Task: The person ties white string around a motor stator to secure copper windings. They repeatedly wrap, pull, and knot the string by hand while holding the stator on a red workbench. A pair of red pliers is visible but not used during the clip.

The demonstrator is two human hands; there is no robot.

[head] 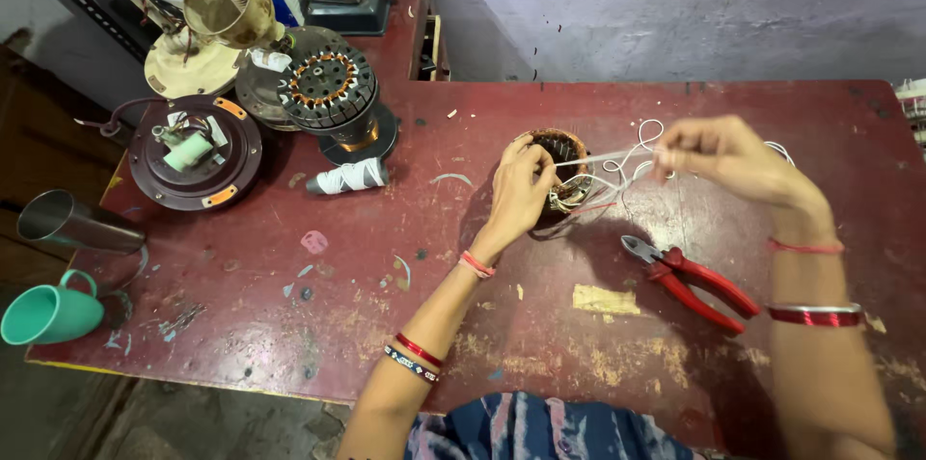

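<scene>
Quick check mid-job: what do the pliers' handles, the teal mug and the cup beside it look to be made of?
Pliers: glossy red handles, likely plastic or rubber sleeves over dull grey metal jaws. Teal mug: matte, uniform colour, probably plastic. Cup lying on its side: mirror-like sheen suggests steel.

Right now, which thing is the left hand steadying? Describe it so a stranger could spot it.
On the dark red table, look mid-top, above the red-handled pliers. The left hand rests on a small round copper-wound stator, the only one trailing white wires.

Both hands raised fwd, L (518, 192) cupped, R (719, 153) pinching.
</scene>
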